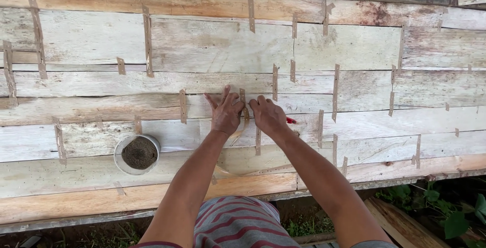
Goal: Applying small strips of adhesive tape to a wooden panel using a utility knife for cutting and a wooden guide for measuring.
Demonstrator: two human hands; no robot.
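Head view. Both hands press flat on the pale veneer sheets (217, 45), on either side of 1 short upright tape strip (242, 96). The left hand (224, 112) lies with fingers spread apart, palm down, clamped on nothing. The right hand (269, 117) lies with fingers together and curled slightly; a small red object (290, 120) shows just beside it, and whether the hand grips it cannot be told. A loose tail of tape (237, 135) trails from between the hands toward the person.

Procedure, as judged: hold the 2 sheet edges butted, keep the strip square across the seam, and rub outward from the middle so that no bubble stays.

Surroundings: a white pot of dark paste (136, 153) stands left of the left forearm, well within elbow range. Many other strips (147, 40) already cross the seams. Green plants (445, 212) grow below the table edge.
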